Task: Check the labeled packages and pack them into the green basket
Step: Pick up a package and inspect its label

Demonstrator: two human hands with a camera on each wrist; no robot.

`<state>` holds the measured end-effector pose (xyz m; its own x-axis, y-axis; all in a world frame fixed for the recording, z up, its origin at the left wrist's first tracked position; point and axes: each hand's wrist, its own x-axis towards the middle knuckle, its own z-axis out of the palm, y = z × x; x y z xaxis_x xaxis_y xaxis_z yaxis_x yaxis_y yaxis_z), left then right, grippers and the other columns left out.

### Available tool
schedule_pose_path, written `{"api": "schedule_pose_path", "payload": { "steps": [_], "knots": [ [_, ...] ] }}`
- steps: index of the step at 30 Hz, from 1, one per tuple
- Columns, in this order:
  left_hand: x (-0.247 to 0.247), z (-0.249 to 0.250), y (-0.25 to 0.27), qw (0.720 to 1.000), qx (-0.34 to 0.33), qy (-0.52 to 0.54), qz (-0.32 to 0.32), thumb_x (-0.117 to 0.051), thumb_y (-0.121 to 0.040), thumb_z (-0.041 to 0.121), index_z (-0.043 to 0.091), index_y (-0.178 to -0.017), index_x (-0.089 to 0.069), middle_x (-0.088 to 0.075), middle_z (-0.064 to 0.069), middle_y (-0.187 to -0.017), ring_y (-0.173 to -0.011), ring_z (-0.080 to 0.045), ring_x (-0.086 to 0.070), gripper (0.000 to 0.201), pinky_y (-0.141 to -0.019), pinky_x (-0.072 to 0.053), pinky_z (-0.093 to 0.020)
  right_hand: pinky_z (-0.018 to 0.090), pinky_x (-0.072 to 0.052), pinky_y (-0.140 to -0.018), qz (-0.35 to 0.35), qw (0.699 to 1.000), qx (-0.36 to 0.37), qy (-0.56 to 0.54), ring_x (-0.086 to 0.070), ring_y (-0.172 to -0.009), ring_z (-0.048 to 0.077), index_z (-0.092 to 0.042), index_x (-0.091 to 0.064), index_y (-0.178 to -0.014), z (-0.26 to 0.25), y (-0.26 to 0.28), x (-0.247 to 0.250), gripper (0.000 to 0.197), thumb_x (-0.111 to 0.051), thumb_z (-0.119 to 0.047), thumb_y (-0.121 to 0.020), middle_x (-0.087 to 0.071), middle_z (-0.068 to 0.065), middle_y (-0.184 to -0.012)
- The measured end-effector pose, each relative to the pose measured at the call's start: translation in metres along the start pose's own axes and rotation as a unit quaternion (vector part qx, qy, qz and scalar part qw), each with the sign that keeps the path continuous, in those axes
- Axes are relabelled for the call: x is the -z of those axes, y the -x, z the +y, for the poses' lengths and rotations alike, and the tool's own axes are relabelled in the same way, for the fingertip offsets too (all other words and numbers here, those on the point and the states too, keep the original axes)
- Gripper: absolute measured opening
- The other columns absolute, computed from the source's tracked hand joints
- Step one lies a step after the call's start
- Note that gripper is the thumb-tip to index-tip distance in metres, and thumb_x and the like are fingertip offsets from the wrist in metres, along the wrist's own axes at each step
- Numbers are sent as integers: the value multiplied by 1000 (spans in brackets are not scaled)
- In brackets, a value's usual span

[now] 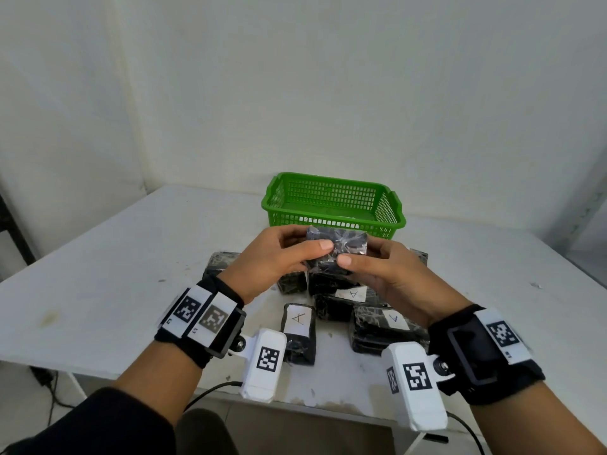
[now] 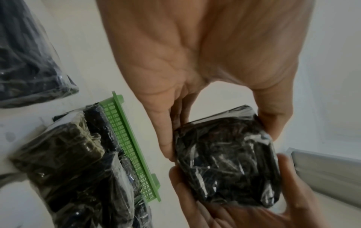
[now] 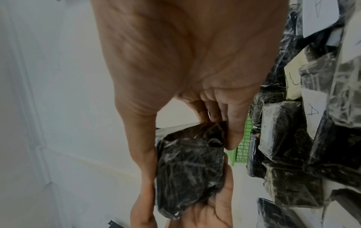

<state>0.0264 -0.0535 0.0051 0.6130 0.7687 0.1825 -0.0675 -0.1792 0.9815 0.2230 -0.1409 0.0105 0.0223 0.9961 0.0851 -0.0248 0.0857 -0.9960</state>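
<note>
Both hands hold one black plastic-wrapped package (image 1: 338,247) in the air above the pile. My left hand (image 1: 289,254) grips its left end, thumb on the near face; my right hand (image 1: 368,264) grips its right end. No label shows on the face turned to me. In the left wrist view the package (image 2: 224,160) sits between my fingers (image 2: 164,135) and the other hand. The right wrist view shows the same package (image 3: 189,166) pinched by fingers (image 3: 232,135). The green basket (image 1: 331,221) stands just behind, with nothing visible inside.
Several black wrapped packages lie on the white table (image 1: 115,274) under my hands; some carry white labels marked "A" (image 1: 297,320), (image 1: 353,293), (image 1: 395,318). White walls close the table at the back. A cable (image 1: 210,392) hangs below the front edge.
</note>
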Motion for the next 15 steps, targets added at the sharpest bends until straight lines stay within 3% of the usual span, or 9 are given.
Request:
{"api": "schedule_pose_path", "payload": {
  "steps": [4, 9, 11, 13, 15],
  "knots": [
    [0, 3, 2, 998, 4, 60, -32, -72, -74, 40, 1, -126, -60, -65, -17, -126, -118, -28, -64, 66, -102, -50, -44, 39, -51, -106, 8, 1000, 8, 5, -70, -120, 25, -7, -67, -127, -3, 1, 0, 57, -89, -22, -76, -76, 8, -123],
    [-1, 6, 3, 998, 1, 49, -41, -69, -82, 30, 1, -121, -64, -69, -16, -120, -111, -26, -67, 49, -88, -57, -31, 42, -51, -109, 15, 1000, -4, 12, -72, -115, 22, -7, -69, -121, -7, -1, -1, 59, -88, -26, -69, -78, 7, -117],
    [0, 7, 2, 998, 1, 43, -37, -71, -80, 31, 0, -120, -64, -69, -18, -119, -111, -28, -67, 51, -88, -58, -32, 39, -53, -105, 6, 1000, -9, 10, -72, -114, 21, -8, -69, -121, -7, -1, -1, 52, -89, -24, -75, -78, 6, -117],
    [1, 6, 2, 999, 3, 32, -43, -73, -76, 38, 2, -122, -64, -68, -17, -121, -114, -28, -66, 60, -95, -55, -39, 34, -56, -97, 4, 1000, -4, 10, -73, -113, 19, -9, -71, -120, -7, -1, 0, 49, -86, -30, -78, -77, 6, -118],
    [0, 4, 3, 998, 5, 38, -52, -71, -76, 41, 3, -125, -63, -67, -16, -124, -117, -29, -64, 62, -99, -52, -42, 34, -55, -96, 11, 1000, 7, 16, -72, -115, 20, -8, -70, -123, -6, -2, -1, 63, -90, -38, -72, -77, 7, -121]
  ]
}}
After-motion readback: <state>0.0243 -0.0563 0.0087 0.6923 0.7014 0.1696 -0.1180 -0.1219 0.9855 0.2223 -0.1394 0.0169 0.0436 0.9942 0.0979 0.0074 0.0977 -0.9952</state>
